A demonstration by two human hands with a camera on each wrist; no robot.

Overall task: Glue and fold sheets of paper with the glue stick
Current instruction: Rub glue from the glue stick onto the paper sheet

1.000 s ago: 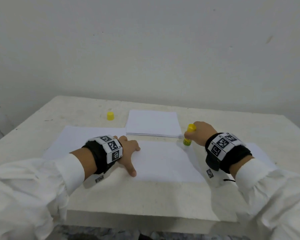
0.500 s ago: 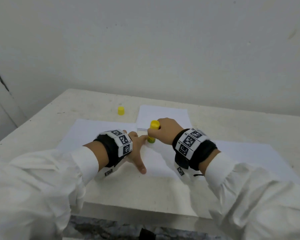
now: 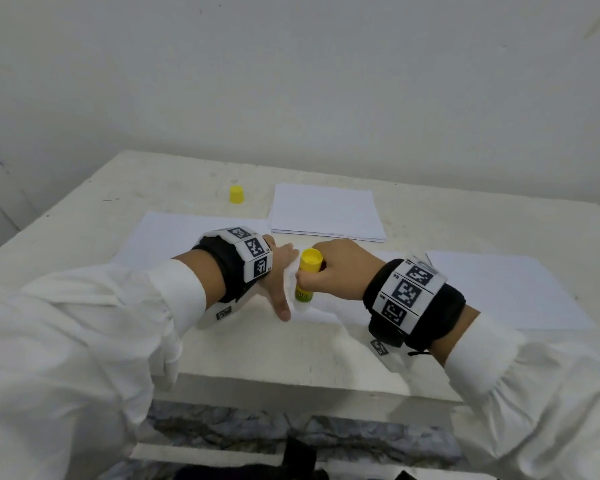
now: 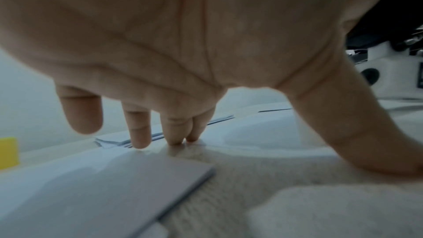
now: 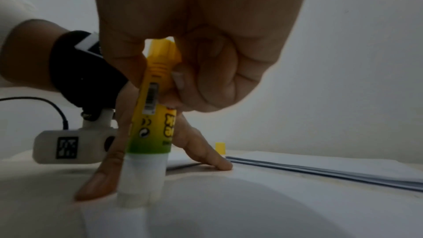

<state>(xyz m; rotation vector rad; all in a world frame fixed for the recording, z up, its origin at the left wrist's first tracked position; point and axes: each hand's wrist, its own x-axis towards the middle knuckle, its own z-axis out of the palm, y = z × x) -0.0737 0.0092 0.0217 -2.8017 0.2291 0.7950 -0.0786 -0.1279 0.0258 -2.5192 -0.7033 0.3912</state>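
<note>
Soft, even light falls on my bench (image 3: 430,355) in the head view; both wrist views are dim, blurred, with my hands backlit and edges warped.

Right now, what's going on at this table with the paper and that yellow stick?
A person is gluing paper. The right hand grips the glue stick upright, its tip pressed on the near sheet. The left hand holds that sheet flat with spread fingers. The yellow cap stands off on the table, beside a paper stack.
</note>
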